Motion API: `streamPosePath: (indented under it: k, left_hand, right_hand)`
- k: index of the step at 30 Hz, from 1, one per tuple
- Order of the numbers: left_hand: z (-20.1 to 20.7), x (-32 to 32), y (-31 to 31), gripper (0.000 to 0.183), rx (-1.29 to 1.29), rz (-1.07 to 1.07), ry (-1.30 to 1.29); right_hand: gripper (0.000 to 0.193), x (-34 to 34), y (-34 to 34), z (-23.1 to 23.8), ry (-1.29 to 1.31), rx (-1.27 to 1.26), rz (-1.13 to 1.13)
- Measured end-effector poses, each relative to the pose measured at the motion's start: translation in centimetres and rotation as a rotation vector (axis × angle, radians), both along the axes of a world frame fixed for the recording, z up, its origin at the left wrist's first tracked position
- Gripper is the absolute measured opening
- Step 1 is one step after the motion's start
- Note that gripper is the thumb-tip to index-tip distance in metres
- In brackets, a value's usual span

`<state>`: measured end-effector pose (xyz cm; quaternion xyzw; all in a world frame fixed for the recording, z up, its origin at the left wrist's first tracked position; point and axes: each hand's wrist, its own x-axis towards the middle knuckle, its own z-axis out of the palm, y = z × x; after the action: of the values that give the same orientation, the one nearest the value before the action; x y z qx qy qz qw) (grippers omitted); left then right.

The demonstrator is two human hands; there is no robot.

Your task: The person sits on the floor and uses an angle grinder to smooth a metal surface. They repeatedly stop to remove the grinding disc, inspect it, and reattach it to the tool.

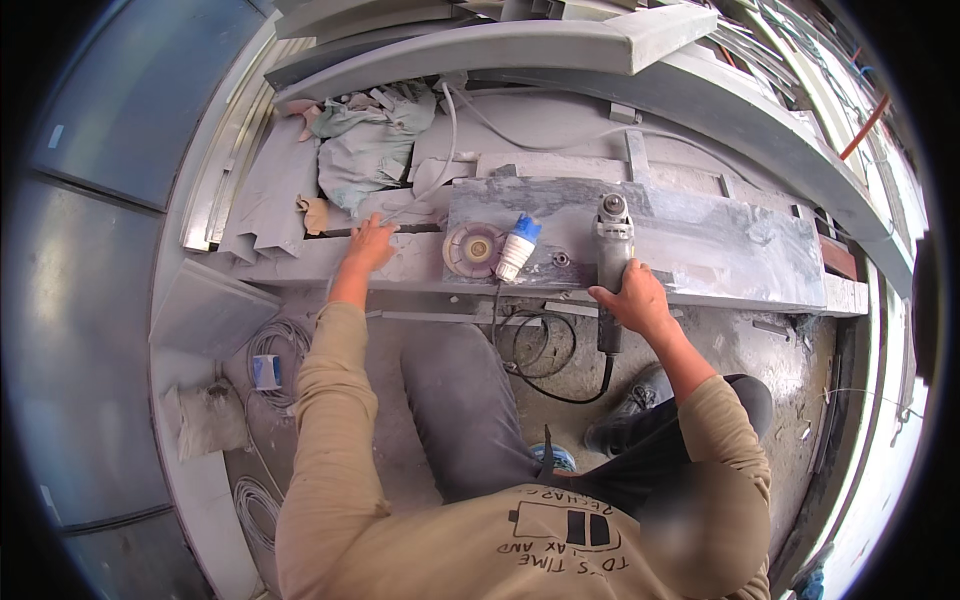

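Note:
My right hand (638, 296) is closed around the body of an angle grinder (614, 258), which lies on a dusty grey slab (690, 250) with its bare spindle end pointing away from me. No disc shows on the spindle. My left hand (372, 247) is on the dusty bench to the left, fingers stretched out beside a grey cable (425, 192). Between my hands lie a round disc (473, 250), a white and blue plug (518, 248) and a small round metal nut (561, 259). A black cord (572, 400) loops down from the grinder toward the plug.
A crumpled pale cloth (370, 150) lies at the back left. Long grey metal profiles (480, 55) cross the far side. Coiled cables (280, 360) and a dusty bag (212, 418) are on the left. My knees are close to the bench's near edge.

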<state>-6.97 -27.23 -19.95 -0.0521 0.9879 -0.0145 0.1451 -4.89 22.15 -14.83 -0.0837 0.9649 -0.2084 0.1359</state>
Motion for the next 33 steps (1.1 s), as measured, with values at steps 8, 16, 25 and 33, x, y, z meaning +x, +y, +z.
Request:
streamPosePath:
  k: [8, 16, 25, 33]
  left_hand:
    - [-0.5, 2.0, -0.1, 0.044, -0.026, 0.215, 0.064]
    - [-4.7, 10.2, -0.1, 0.036, 0.113, 0.232, 0.423]
    - [-11.3, 10.9, 1.8, 0.024, 1.26, 1.407, 0.393]
    - [-9.4, 8.4, 4.1, 0.024, 1.31, 1.663, 0.597]
  right_hand:
    - [0.071, 0.0, -0.1, 0.2, -0.011, 0.013, -0.007]
    - [0.07, -0.1, -0.2, 0.4, -0.003, 0.051, -0.002]
    - [0.07, 0.0, -0.3, 0.3, 0.013, 0.062, -0.004]
    - [0.071, 0.0, -0.1, 0.4, 0.002, 0.042, 0.005]
